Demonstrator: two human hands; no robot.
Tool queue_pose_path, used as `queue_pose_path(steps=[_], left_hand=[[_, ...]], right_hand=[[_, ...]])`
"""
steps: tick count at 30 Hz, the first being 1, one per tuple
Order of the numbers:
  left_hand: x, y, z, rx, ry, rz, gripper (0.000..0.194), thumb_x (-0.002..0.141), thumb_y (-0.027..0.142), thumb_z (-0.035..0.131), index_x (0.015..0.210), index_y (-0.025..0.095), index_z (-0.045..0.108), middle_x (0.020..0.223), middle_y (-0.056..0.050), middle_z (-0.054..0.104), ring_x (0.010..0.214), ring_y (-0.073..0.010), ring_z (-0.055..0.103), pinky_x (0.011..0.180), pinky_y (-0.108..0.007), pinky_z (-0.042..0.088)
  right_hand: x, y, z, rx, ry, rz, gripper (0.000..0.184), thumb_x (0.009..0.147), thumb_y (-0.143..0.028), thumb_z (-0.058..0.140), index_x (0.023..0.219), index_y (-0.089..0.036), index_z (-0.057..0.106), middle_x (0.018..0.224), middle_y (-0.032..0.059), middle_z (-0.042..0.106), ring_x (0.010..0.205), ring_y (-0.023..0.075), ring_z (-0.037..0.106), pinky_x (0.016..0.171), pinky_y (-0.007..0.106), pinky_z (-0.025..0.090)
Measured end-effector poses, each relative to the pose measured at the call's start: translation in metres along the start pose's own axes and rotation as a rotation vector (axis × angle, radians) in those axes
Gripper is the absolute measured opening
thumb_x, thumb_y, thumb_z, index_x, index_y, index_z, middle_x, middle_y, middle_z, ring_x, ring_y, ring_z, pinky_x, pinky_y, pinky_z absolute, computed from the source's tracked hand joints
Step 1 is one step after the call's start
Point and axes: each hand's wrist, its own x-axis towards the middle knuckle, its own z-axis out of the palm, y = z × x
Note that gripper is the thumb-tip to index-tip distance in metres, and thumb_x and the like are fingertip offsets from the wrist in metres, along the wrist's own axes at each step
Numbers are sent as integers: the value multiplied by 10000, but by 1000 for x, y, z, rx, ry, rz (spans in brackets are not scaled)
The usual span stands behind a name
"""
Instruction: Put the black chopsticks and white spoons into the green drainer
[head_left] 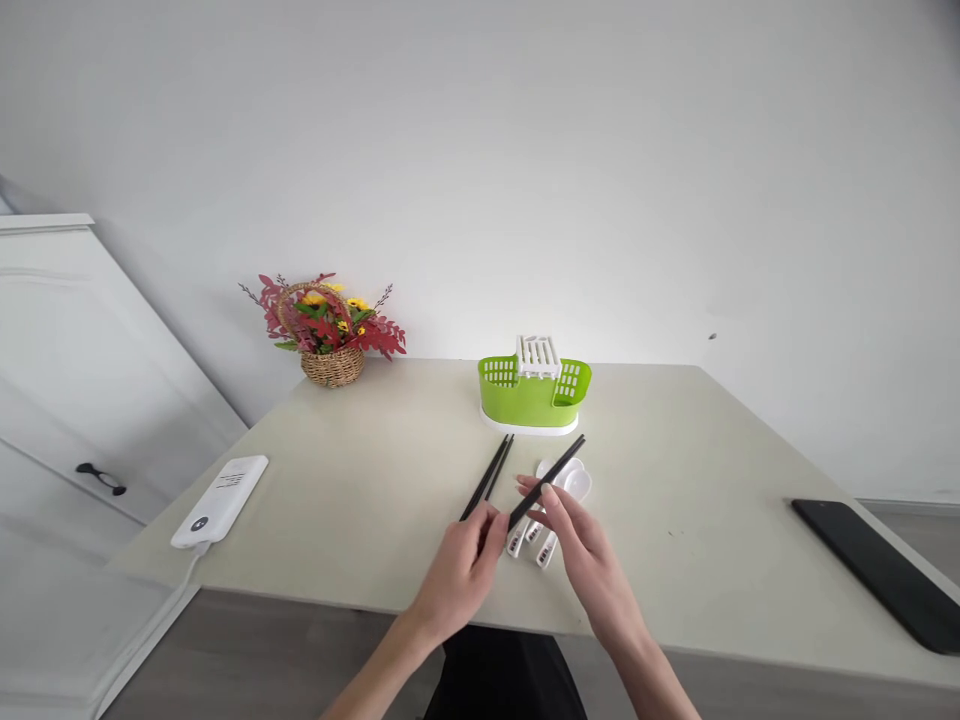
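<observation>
Slender black chopsticks (559, 467) lie aslant between both hands, above the table's near middle; they overlap so closely that their number is hard to make out. The left hand (459, 565) closes around their near end, which its fingers conceal. The right hand (589, 555) grips them lightly farther along, thumb on top and fingers passing behind, partly hidden by the shafts. Beneath the right hand lie three white spoons (577, 484), their bowls pointing away and overlapping; the hand and chopsticks interrupt their outlines, and the printed marks on the handles are too small to read. Just left, a second pair of chopsticks (484, 477) rests on the table, its near ends hidden behind the left hand.

Beyond stands a green utensil caddy (525, 404) on a white base (530, 430). Its perforated back wall shows in both end compartments; a white slatted rack (538, 357) covers the middle, and the front wall conceals most of the interior. At far left, a wicker basket (332, 368) holds red leaves and yellow flowers (358, 304), which obscure part of its handle.

On the pale table (675, 450), a white power bank (221, 502) lies left, its cable (166, 605) leaving the frame below; a black smartphone (874, 570) meets the right margin. The white cabinet (90, 370) is cut off at left.
</observation>
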Motion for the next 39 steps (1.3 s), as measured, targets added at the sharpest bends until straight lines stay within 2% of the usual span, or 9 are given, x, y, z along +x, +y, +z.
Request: queue_pose_path(steps=[4, 8, 12, 19, 28, 31, 34, 37, 39], left_hand=[[0, 8, 15, -46, -47, 10, 425, 1078, 548, 352, 794, 233, 384, 665, 62, 370, 593, -127, 315, 585, -283, 277], [-1, 10, 22, -60, -68, 11, 392, 1088, 508, 369, 813, 231, 403, 653, 66, 362, 575, -120, 292, 571, -286, 255], [3, 14, 25, -87, -109, 1, 385, 1085, 499, 390, 815, 226, 425, 650, 62, 363, 565, -113, 285, 538, -280, 242], [17, 18, 31, -99, -188, -67, 384, 1062, 522, 447, 828, 218, 470, 656, 54, 383, 556, -103, 296, 481, -265, 203], [26, 31, 41, -45, -267, -29, 365, 1061, 474, 460, 801, 217, 479, 636, 48, 437, 563, -110, 386, 497, -242, 271], [31, 34, 35, 40, -269, 23, 368, 1051, 460, 485, 789, 207, 539, 652, 33, 525, 591, -116, 465, 541, -236, 327], [40, 42, 20, 86, -138, 52, 341, 1036, 465, 516, 838, 217, 641, 762, -1, 668, 707, -151, 603, 622, -240, 426], [49, 60, 0, 98, 37, 36, 320, 1030, 489, 513, 953, 251, 713, 928, -27, 740, 872, -192, 674, 624, -240, 458], [53, 75, -9, 101, 27, 4, 316, 1006, 512, 543, 1029, 269, 744, 988, -35, 753, 877, -201, 682, 549, -236, 425]], right_hand=[[6, -2, -3, 136, 3, 45, 514, 972, -658, 550, 1255, -283, 759, 1426, 62, 668, 1388, 296, 539, 1164, 451, 404], [6, -1, -10, 209, 27, 93, 484, 963, -649, 583, 1217, -289, 785, 1402, 49, 686, 1367, 283, 556, 1190, 438, 366], [6, -1, -16, 225, 57, 131, 498, 953, -661, 592, 1243, -303, 781, 1395, 41, 691, 1316, 282, 597, 1179, 436, 380], [10, 4, -30, 252, 104, 152, 500, 945, -668, 596, 1240, -313, 785, 1367, 33, 708, 1320, 296, 590, 1192, 455, 371], [10, 2, -44, 267, 145, 174, 498, 946, -682, 579, 1172, -304, 813, 1340, 42, 721, 1279, 302, 613, 1151, 439, 420], [7, -1, -47, 255, 158, 156, 496, 952, -681, 569, 1135, -296, 823, 1309, 51, 736, 1269, 301, 624, 1147, 427, 427], [2, -7, -49, 199, 151, 127, 477, 966, -666, 556, 1117, -302, 825, 1262, 42, 756, 1275, 291, 625, 1153, 399, 418], [-3, -18, -44, 102, 39, 95, 484, 969, -671, 541, 1096, -303, 829, 1205, 34, 773, 1242, 289, 646, 1117, 364, 448], [-6, -27, -37, 34, -88, 70, 526, 970, -692, 513, 1069, -288, 835, 1150, 45, 785, 1173, 295, 675, 1064, 351, 483]])
